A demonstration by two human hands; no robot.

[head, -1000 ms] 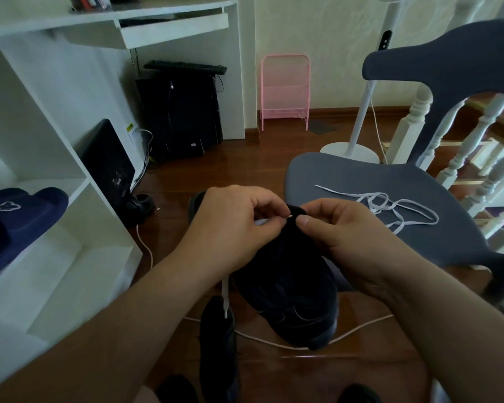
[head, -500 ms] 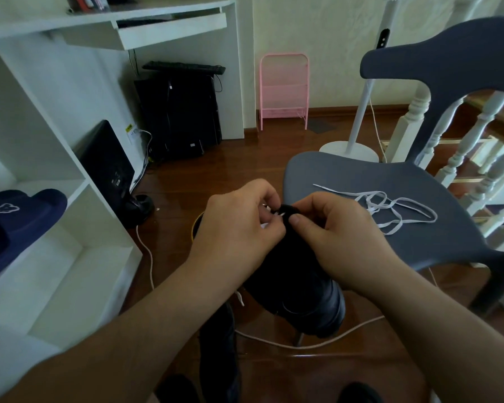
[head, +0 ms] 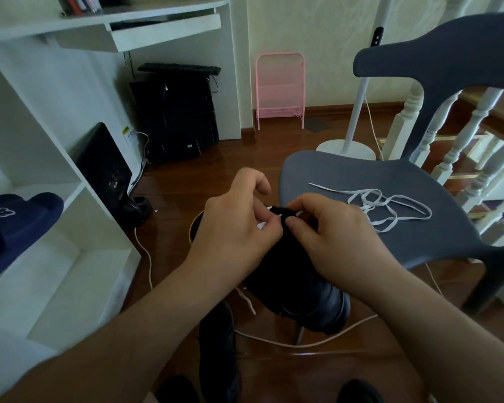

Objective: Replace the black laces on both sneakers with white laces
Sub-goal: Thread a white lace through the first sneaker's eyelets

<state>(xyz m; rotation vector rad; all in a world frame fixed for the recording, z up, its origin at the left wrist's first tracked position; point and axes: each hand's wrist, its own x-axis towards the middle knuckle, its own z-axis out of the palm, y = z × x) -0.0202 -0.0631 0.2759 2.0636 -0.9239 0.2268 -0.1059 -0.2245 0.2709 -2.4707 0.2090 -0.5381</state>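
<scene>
A black sneaker (head: 300, 289) hangs in the air between my two hands, toe pointing down toward me. My left hand (head: 239, 225) pinches a white lace (head: 262, 225) at the shoe's top edge, its index finger lifted. My right hand (head: 332, 231) grips the sneaker's upper just beside it. The lace's loose end (head: 246, 301) dangles below my left wrist. A second black sneaker (head: 218, 347) lies on the floor beneath. Another white lace (head: 390, 207) lies tangled on the grey chair seat (head: 332, 175).
A white shelf unit (head: 56, 257) on the left holds a navy slipper (head: 15, 222). A white cable (head: 303, 343) runs across the wooden floor. A fan stand (head: 346, 146), a pink rack (head: 280, 88), a black computer tower (head: 175, 112) and white balusters (head: 477, 135) stand behind.
Both hands have lifted the sneaker higher and farther from me. My left hand has drawn the white lace up at the shoe's top, and its dangling end now hangs shorter.
</scene>
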